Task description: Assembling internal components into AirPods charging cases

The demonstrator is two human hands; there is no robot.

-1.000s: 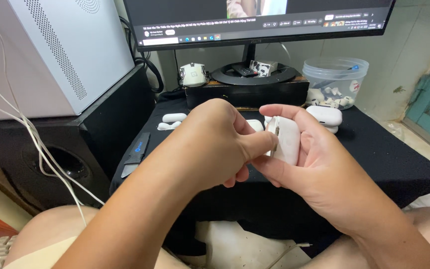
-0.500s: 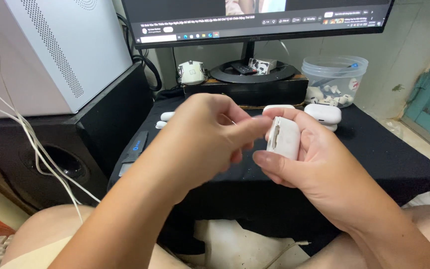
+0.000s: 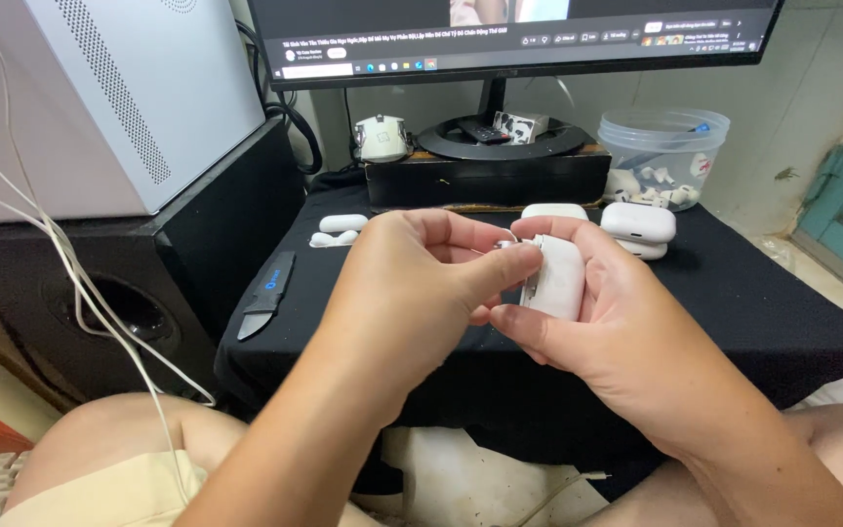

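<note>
My right hand (image 3: 617, 322) grips a white earbud charging case (image 3: 558, 278), held upright above the black cloth of the small table (image 3: 763, 312). My left hand (image 3: 421, 293) presses against the case's left edge, thumb and forefinger pinched on a small shiny metal part (image 3: 509, 246) at its top. The fingers hide most of that part. Both hands meet over the middle of the table.
More white earbud cases (image 3: 636, 222) and case halves (image 3: 341, 224) lie on the cloth. A black utility knife (image 3: 267, 296) rests at the left edge. Behind stand a clear plastic tub of white parts (image 3: 662, 156), a monitor on its stand (image 3: 500, 137), a white computer case (image 3: 119, 98) and a black speaker (image 3: 109, 303).
My left hand's fingers have shifted from the side of the case up to its top edge. The case has tilted slightly in my right hand.
</note>
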